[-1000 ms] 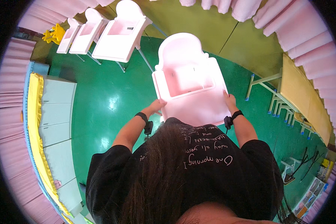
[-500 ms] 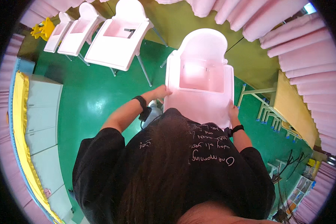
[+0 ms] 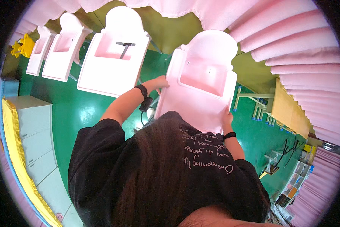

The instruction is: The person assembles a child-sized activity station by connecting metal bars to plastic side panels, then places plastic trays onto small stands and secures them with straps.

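Note:
Right in front of me stands a pale pink high chair (image 3: 206, 49) with a broad tray (image 3: 194, 106) toward my body. My left hand (image 3: 162, 83) grips the tray's left edge, its fingers partly out of sight beneath. On the opposite edge, nearer to me, my right hand (image 3: 227, 119) is closed round the rim. The seat well behind the tray holds nothing but two small dark slots in its back. My shirt hides the tray's near edge.
Left of it is a row of similar high chairs (image 3: 109, 73), the closest with a dark strap (image 3: 124, 47). A yellow-topped table (image 3: 287, 108) with stools (image 3: 263, 112) stands right. White cabinets (image 3: 34, 128) line the left. Pink curtains (image 3: 291, 56) hang behind; shelves (image 3: 296, 179) stand at lower right.
The high chair has turned slightly clockwise, its tray's near end shifting left, with both hands still on it. My view has turned, so the other chairs sit lower and further left.

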Tool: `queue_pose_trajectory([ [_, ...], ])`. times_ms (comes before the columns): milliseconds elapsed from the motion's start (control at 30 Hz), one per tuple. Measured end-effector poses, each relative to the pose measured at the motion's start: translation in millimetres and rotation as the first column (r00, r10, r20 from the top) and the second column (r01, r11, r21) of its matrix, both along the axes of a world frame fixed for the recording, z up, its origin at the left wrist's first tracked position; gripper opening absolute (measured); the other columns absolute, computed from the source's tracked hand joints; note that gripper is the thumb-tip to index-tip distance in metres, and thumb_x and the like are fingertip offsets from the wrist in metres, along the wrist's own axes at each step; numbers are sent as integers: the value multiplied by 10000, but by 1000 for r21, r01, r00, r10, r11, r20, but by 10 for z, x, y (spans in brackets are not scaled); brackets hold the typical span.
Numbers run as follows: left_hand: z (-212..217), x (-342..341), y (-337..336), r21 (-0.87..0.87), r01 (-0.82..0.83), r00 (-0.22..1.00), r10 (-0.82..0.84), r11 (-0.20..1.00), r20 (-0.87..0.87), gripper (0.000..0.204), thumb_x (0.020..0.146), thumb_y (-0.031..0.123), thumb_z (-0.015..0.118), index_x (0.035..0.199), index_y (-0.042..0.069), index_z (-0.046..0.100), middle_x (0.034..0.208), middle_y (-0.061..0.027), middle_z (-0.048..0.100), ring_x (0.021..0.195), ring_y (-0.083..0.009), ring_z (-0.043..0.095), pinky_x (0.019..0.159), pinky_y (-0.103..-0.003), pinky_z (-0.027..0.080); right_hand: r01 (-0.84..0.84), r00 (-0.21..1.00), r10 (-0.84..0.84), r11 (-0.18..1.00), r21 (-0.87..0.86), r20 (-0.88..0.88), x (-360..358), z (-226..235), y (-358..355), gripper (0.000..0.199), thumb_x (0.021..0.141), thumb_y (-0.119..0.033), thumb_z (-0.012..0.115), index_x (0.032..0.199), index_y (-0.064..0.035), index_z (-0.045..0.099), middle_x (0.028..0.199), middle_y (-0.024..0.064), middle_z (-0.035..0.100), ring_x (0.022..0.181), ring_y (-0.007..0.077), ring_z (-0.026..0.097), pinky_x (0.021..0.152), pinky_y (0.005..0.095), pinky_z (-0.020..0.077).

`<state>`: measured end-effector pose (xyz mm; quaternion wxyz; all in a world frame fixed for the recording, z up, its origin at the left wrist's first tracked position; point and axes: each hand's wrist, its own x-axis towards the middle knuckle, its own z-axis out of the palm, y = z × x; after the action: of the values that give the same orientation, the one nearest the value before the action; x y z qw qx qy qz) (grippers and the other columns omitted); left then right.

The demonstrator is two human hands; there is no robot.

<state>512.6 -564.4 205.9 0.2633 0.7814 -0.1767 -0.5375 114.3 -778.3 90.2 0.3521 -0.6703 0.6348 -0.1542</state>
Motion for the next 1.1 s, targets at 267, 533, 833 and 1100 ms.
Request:
queue_pose_trajectory([
  [267, -47, 436, -169, 58, 62, 997, -59, 996, -55, 549, 782, 114, 610, 1245, -16, 343, 1190, -194, 464, 1058, -349, 510, 640, -501, 565, 54, 998, -53, 997, 52, -23, 389, -10, 59, 690, 830, -587, 443, 751, 81, 599, 740, 250, 603, 664, 354, 576, 636, 457, 432],
  [533, 20, 499, -104, 10, 86, 987, -84, 996, -135, 614, 755, 126, 637, 1284, 42, 336, 1224, -147, 455, 1092, -303, 496, 651, -458, 572, 56, 990, -50, 997, 48, -129, 436, 140, 150, 681, 856, -549, 419, 928, 107, 590, 895, 312, 590, 825, 446, 572, 719, 486, 442],
  [833, -326, 388, -7, -16, 69, 997, -70, 997, -42, 628, 734, 209, 683, 1247, 2, 385, 1192, -189, 465, 1038, -315, 526, 581, -422, 588, -28, 996, 21, 997, 79, 88, 437, -2, 64, 750, 860, -595, 365, 1045, 112, 535, 983, 326, 566, 917, 444, 549, 803, 469, 429],
  [1100, -861, 543, 20, -169, -3, 937, 62, 986, 343, 484, 792, 275, 595, 1170, -1, 475, 986, -127, 581, 756, -192, 576, 579, -327, 493, -21, 999, 25, 997, 74, -46, 673, -340, -621, 699, 825, -485, 510, 1200, 100, 434, 1161, 317, 483, 1092, 423, 468, 937, 431, 375],
])
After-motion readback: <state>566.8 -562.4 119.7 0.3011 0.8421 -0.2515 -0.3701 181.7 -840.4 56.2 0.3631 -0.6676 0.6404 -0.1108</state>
